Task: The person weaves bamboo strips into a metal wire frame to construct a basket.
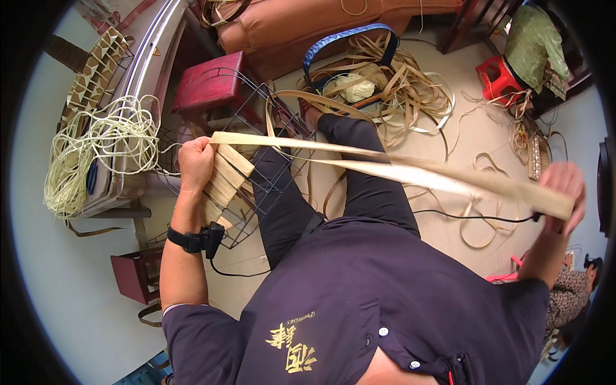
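On my left thigh rests a black wire basket frame (273,186), part of it covered by flat tan woven strips (228,173). My left hand (196,162) pinches a long tan flat strip (308,145) at the upper corner of the covered part. The strip runs across above my legs to the far right, where my right hand (564,191), slightly blurred, grips it. A second length of strip hangs just below the first and joins it near my right hand. The frame's lower side is partly hidden by my left forearm.
Pale cord (102,151) hangs over a table edge at left. A red stool (208,80) stands beyond the frame. Loose tan strips (410,90) and a blue-handled basket (350,32) lie ahead on the floor. A red plastic stool (497,80) holds a green bag (532,48).
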Tool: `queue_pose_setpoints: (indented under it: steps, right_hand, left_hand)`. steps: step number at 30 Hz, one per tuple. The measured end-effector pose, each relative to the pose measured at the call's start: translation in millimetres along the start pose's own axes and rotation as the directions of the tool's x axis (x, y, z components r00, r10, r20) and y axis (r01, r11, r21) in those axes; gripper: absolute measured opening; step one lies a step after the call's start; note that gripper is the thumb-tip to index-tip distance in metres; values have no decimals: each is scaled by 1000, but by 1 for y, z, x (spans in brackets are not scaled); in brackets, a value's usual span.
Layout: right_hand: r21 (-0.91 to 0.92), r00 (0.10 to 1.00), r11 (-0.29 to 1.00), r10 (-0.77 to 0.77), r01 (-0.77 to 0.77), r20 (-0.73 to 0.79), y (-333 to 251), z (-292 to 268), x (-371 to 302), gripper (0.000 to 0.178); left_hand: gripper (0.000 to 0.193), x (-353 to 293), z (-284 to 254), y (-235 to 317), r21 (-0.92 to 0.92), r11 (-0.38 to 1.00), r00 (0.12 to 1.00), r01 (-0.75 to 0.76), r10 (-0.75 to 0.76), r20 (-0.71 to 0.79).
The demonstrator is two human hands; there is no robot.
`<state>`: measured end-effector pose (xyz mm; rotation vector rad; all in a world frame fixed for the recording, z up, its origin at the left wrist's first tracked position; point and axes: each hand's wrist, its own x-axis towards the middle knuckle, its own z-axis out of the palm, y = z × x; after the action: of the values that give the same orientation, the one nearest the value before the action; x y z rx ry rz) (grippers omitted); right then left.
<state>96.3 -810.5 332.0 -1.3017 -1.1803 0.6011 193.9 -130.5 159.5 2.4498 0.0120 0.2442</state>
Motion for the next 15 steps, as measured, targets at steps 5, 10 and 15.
queue_pose_setpoints:
  steps: [5, 10, 15]
  right_hand:
    - [-7, 174, 477, 308, -879, -935, -66, -19, -199, 22]
    - [208, -277, 397, -125, -894, -953, -82, -60, -379, 29]
    - [-312, 317, 59, 147, -948, -937, 52, -97, -204, 82]
  left_hand:
    - [21, -8, 1, 24, 84, 996, 1000, -9, 11, -22]
    - [23, -5, 27, 31, 42, 998, 997, -45, 42, 71]
    - [22, -10, 40, 62, -51, 999, 999, -18, 19, 29]
